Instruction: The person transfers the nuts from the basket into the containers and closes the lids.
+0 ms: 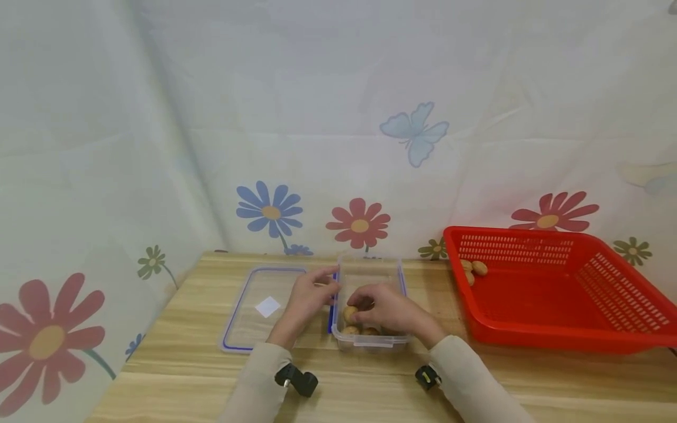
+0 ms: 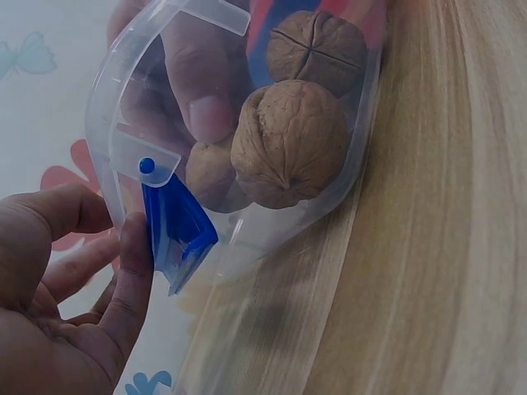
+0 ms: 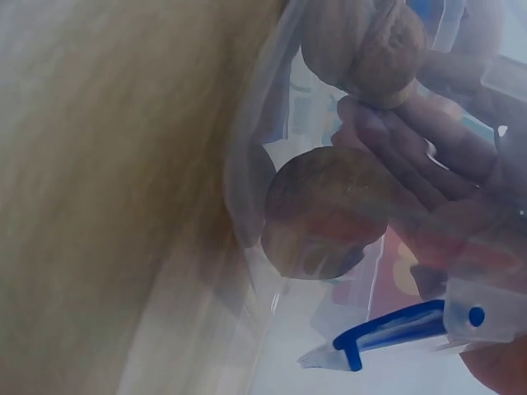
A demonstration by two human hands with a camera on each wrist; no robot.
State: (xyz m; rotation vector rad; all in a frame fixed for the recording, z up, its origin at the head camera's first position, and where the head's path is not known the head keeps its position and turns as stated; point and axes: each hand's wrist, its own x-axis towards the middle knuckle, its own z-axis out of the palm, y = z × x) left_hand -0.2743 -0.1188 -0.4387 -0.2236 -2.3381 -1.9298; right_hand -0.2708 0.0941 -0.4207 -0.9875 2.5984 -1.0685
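A clear plastic box (image 1: 372,341) with blue clips stands uncovered on the table. My right hand (image 1: 388,308) reaches into it and pinches a walnut (image 1: 349,315) between thumb and fingers near the left wall. Two more walnuts (image 1: 370,331) lie at the box's front end; one has a cross-shaped groove (image 2: 315,51) in the left wrist view. My left hand (image 1: 312,294) is at the left side of the box, its fingers touching the wall beside a hanging blue clip (image 2: 174,222). In the right wrist view, walnuts (image 3: 325,214) show through the clear wall.
Left of the box lies a clear lid (image 1: 240,311) with a blue seal and a white label (image 1: 267,306). At the right stands a red plastic basket (image 1: 529,329), several walnuts (image 1: 479,268) in its left corner. A flower-printed curtain (image 1: 296,117) hangs behind the wooden table (image 1: 174,376).
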